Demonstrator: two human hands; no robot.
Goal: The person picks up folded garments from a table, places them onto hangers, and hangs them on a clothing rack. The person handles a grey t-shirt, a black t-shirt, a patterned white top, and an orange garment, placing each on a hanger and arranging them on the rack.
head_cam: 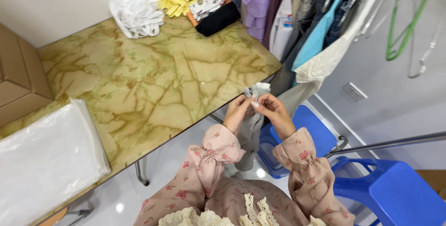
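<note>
Both hands pinch a small pale grey garment just off the counter's edge.

A stack of clear plastic bags (pixel 46 156) lies flat on the marbled counter (pixel 153 77). The left hand (pixel 238 111) and right hand (pixel 275 112) close their fingers (pixel 254 106) on the pale grey garment (pixel 254 114), held up so its length hangs free between the knees, blue stools (pixel 390 189) at right.

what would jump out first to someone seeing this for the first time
The marbled yellow-green table fills the left and centre, with a stack of clear plastic bags at its near left corner. Just off its right edge, the left hand and right hand together pinch a small pale grey garment. Behind, clothes on hangers crowd the upper right.
</note>
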